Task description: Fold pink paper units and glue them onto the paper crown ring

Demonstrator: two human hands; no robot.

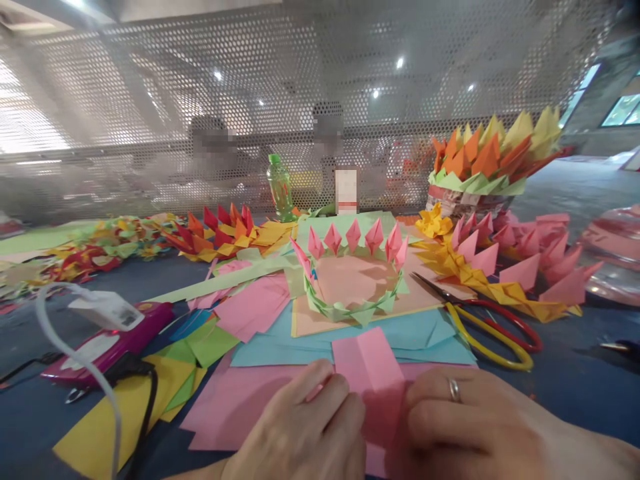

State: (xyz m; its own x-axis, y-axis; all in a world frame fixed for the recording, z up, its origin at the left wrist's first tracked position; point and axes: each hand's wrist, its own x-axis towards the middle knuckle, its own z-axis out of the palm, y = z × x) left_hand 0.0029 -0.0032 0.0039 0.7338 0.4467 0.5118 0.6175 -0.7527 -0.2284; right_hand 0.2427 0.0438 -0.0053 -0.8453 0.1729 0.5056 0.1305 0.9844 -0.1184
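Between my hands stands a small sheet of pink paper [373, 373] with creases down it. Its left side is gripped by my left hand [320, 423], whose fingers are curled. My right hand [450, 420], with a ring on one finger, is closed on its right side; the fingertips of both are partly hidden. Just beyond lies a ring of folded green paper [327, 310] with pink pointed petals [353, 235] standing along its far side. Under it are a peach sheet [310, 320] and blue sheets [280, 343]. Loose pink sheets [235, 407] lie beneath my hands.
Scissors [493, 333] with red and yellow handles lie right. A purple power strip [107, 343] with a white plug and cables sits left. Folded paper pieces [540, 267] and an orange-yellow paper flower [485, 157] stand right. A green bottle [280, 190] stands before a perforated metal screen [150, 100].
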